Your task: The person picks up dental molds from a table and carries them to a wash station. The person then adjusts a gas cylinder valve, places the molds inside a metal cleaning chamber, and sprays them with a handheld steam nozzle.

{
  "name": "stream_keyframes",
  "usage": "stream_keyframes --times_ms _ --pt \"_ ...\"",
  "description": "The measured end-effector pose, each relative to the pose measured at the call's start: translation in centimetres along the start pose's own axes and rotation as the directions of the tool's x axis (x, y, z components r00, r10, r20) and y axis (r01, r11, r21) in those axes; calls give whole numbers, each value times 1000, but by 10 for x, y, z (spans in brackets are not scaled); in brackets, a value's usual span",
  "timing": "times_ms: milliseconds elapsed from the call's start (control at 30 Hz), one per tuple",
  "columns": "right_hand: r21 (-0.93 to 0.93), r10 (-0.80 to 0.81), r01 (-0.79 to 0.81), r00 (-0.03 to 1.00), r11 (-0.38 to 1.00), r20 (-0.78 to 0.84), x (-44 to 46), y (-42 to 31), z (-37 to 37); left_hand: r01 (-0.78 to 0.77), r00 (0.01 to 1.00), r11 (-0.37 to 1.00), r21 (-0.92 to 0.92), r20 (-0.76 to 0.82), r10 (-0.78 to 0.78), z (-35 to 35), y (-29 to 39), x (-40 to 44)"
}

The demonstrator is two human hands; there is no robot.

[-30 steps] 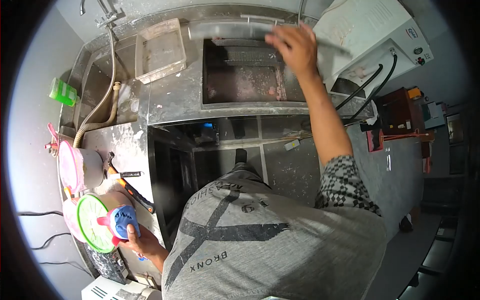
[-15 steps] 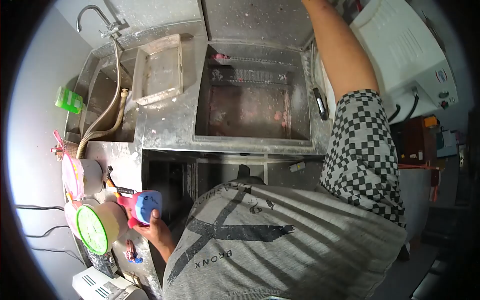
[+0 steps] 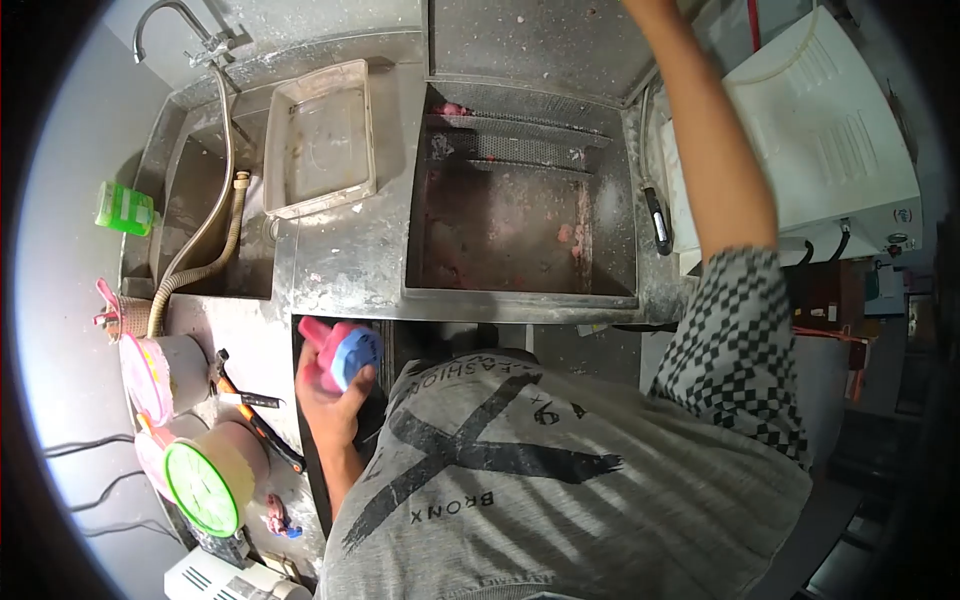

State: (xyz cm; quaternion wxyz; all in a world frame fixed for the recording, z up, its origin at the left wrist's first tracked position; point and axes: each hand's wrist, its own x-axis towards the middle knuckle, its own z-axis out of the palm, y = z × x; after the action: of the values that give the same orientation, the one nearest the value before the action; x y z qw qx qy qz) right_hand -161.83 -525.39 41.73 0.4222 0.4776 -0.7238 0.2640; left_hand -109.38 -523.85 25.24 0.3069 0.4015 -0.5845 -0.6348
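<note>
My left hand (image 3: 335, 408) is closed round a pink-and-blue moulded piece (image 3: 357, 355), with dark writing on its blue face and a pink stub sticking out to the left. It is held in front of my body, just below the metal counter's front edge. My right forearm (image 3: 725, 165) stretches up past the top of the view, and the hand at its end is cut off. A hammer (image 3: 262, 425) with an orange and black handle lies on the side counter, left of my left hand.
A recessed metal basin (image 3: 500, 235) with pink residue lies ahead. Left are a sink (image 3: 200, 200), a shallow tray (image 3: 320, 145), a green-lidded tub (image 3: 205, 487) and a pink-lidded tub (image 3: 147, 380). A black-handled tool (image 3: 657, 220) lies beside the white machine (image 3: 810, 120).
My left hand has moved right and forward with the pink-and-blue piece, away from the side counter, uncovering the hammer's handle. The view has shifted slightly. My right arm still reaches upward.
</note>
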Motion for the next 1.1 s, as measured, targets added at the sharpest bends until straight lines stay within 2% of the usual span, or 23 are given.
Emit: stream_keyframes --times_ms 67,133,167,200,233,267,300,333,367,400,467,500,533,600,667,733,800,867,933,1000,1033,1067,1100 --pt "328 151 -290 908 899 391 -41 -47 -37 -40 981 998 54 190 29 -4 1 27" --pt "666 127 -421 887 616 444 -103 -88 -37 50 954 997 -63 298 -29 1 1 49" --pt "632 103 -638 735 440 670 -132 -117 -48 32 926 996 83 374 -61 1 3 62" --pt "557 34 -764 598 326 801 -158 -143 -56 -14 914 980 196 400 -67 4 3 72" --pt "482 -21 -836 495 263 869 -187 -164 -59 -112 881 952 284 472 -37 8 0 83" --pt "380 -59 -865 383 328 922 -196 -184 -68 -221 838 907 358 545 -11 13 -4 94" --pt "346 -58 -888 345 302 937 -218 -195 -67 -221 826 908 357 564 -20 21 -8 104" --pt "379 -86 -889 370 256 925 -228 -201 -71 -214 759 922 321 649 -50 30 -12 112" --pt "371 -69 -916 364 150 929 -241 -201 -68 -199 685 936 289 724 -77 40 -15 119" --pt "361 -53 -932 359 36 932 -253 -199 -67 -270 628 896 353 770 -114 50 -4 124" --pt "271 -63 -962 271 -14 960 -252 -187 -77 -148 522 953 263 840 -151 69 -2 131" --pt "333 -45 -940 337 -78 941 -258 -181 -77 -11 477 968 252 852 -217 79 5 131" --pt "344 -32 -935 348 -81 937 -259 -174 -80 -25 470 966 256 856 -214 87 5 130" --pt "260 28 -961 259 -93 966 -259 -161 -89 0 423 987 158 895 -143 104 1 132" --pt "279 61 -958 275 -68 959 -273 -150 -87 34 391 993 110 913 -114 117 4 129" --pt "313 223 -938 275 -153 935 -278 -141 -87 300 488 909 289 772 -407 126 6 131" --pt "297 220 -931 251 -211 943 -293 -125 -79 377 504 905 196 777 -377 137 -29 140" --pt "223 317 -909 109 -353 942 -302 -113 -74 615 658 788 -37 575 -487 147 -31 138" --pt "214 321 -905 92 -367 943 -315 -103 -64 632 639 770 -88 621 -454 144 -40 147" --pt "205 336 -896 68 -393 939 -325 -92 -51 596 706 795 -116 548 -449 146 -46 152" --pt "191 292 -905 78 -381 953 -321 -86 -49 366 789 930 -9 533 -306 145 -60 160" --pt "185 283 -907 77 -378 956 -320 -81 -43 368 793 930 -13 526 -307 145 -73 163" --pt "161 281 -910 51 -383 958 -321 -76 -35 13 887 955 296 438 -148 149 -73 162"
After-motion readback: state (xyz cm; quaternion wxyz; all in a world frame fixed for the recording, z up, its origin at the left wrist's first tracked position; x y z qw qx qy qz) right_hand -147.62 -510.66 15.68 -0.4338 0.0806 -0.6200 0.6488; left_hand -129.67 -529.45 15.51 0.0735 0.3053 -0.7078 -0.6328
